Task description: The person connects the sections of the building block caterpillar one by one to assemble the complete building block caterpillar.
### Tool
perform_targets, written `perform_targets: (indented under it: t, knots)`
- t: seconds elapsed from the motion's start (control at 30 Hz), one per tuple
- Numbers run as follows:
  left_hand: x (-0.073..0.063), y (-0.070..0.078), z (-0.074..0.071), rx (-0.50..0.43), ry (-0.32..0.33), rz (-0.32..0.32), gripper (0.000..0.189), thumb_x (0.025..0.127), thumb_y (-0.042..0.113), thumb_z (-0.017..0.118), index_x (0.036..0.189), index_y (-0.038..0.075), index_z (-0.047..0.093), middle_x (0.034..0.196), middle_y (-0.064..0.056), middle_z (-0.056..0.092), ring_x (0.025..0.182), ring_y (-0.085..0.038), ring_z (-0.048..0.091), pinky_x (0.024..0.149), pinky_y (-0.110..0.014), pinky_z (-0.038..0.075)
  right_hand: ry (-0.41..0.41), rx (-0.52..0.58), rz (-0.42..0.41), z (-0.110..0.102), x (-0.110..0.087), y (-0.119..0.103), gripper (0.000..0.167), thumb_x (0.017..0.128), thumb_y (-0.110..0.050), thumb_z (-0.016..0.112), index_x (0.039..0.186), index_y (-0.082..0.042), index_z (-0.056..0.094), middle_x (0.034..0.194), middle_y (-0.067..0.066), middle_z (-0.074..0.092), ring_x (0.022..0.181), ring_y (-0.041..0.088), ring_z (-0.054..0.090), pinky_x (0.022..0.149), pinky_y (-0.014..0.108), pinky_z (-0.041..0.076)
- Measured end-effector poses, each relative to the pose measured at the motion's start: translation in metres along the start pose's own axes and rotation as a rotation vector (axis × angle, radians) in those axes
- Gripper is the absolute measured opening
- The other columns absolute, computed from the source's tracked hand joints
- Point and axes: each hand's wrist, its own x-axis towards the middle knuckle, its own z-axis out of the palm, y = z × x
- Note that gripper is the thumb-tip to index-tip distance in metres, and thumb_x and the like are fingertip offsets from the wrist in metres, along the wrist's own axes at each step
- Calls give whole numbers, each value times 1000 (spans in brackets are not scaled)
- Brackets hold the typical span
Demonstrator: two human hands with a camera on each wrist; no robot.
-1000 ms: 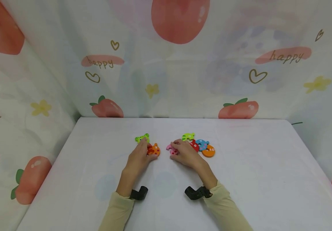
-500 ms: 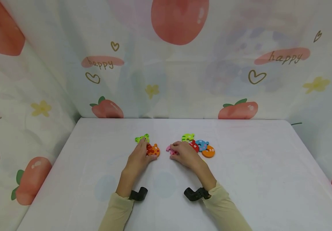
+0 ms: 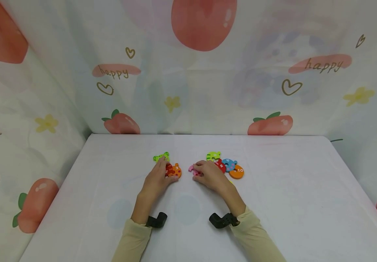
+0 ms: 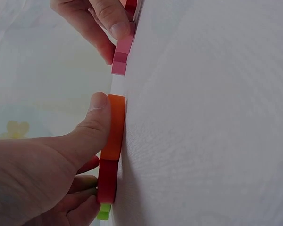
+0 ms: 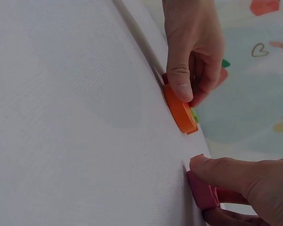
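Observation:
My left hand (image 3: pixel 157 178) lies over a row of flat, numbered puzzle pieces. Its thumb bears on an orange spotted piece (image 4: pixel 115 125) marked 3, while the fingers reach over a red piece (image 4: pixel 108 181) fitted against the orange one. Just beyond these fingers is a bright green piece (image 3: pixel 161 157) with a frog-like head. Across a short gap, my right hand (image 3: pixel 212 176) pinches a pink piece (image 5: pixel 200 188) between thumb and fingers. The pink piece stays low at the table and is partly hidden by the hand in the head view.
Beside my right hand lie a red piece (image 3: pixel 221 166), a blue one (image 3: pixel 230 165), a round orange one (image 3: pixel 236 171) marked 10 and a striped green one (image 3: pixel 213 156). A white-covered table (image 3: pixel 290 203) bears them all. Behind it hangs a printed curtain (image 3: pixel 201 83).
Both hands keep almost the same place. My right hand has dipped very slightly, and a little more of the red piece shows beside my left fingers.

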Motion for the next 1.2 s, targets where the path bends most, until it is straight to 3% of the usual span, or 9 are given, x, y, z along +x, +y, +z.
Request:
perform_targets:
  t: [0.23, 0.5, 0.6, 0.73, 0.93, 1.2]
  knots:
    - [1, -2, -1, -4, 2, 9, 66, 81, 35, 77, 132, 4, 49, 158, -13, 32, 145, -29, 34, 116, -46, 33, 37, 41, -15, 3, 4, 1, 43, 86, -26, 74, 125, -9, 66, 127, 12, 65, 120, 30, 58, 101, 43, 51]
    - [4, -3, -2, -3, 13, 22, 77, 81, 37, 76, 141, 2, 42, 148, -13, 45, 143, -27, 38, 115, -45, 35, 154, 265, -141, 15, 20, -5, 41, 87, -17, 71, 126, -6, 65, 129, 14, 64, 109, 28, 62, 91, 38, 56]
    - [3, -3, -3, 4, 23, 39, 75, 81, 37, 76, 138, 1, 44, 146, -15, 46, 142, -29, 39, 114, -46, 36, 178, 240, -188, 16, 31, -11, 40, 88, -17, 71, 126, -6, 65, 128, 14, 65, 106, 27, 61, 90, 37, 55]
    - [2, -4, -2, 15, 33, 64, 69, 81, 36, 76, 133, 0, 48, 152, -19, 38, 142, -32, 39, 113, -48, 38, 148, 163, -224, 14, 44, -19, 37, 88, -15, 69, 124, -7, 67, 128, 15, 64, 112, 30, 58, 97, 40, 51]
    - [2, -5, 0, 28, 35, 92, 60, 81, 36, 76, 124, 1, 53, 153, -20, 37, 140, -33, 40, 111, -48, 39, 69, 72, -196, 13, 50, -23, 37, 87, -14, 68, 124, -9, 67, 132, 15, 62, 114, 31, 56, 98, 40, 50]
    - [1, -4, 0, 28, 39, 87, 61, 82, 33, 77, 126, 0, 52, 153, -20, 37, 141, -33, 39, 111, -49, 39, 81, 75, -208, 19, 52, -22, 36, 89, -12, 66, 124, -7, 67, 133, 15, 61, 116, 32, 55, 101, 41, 49]
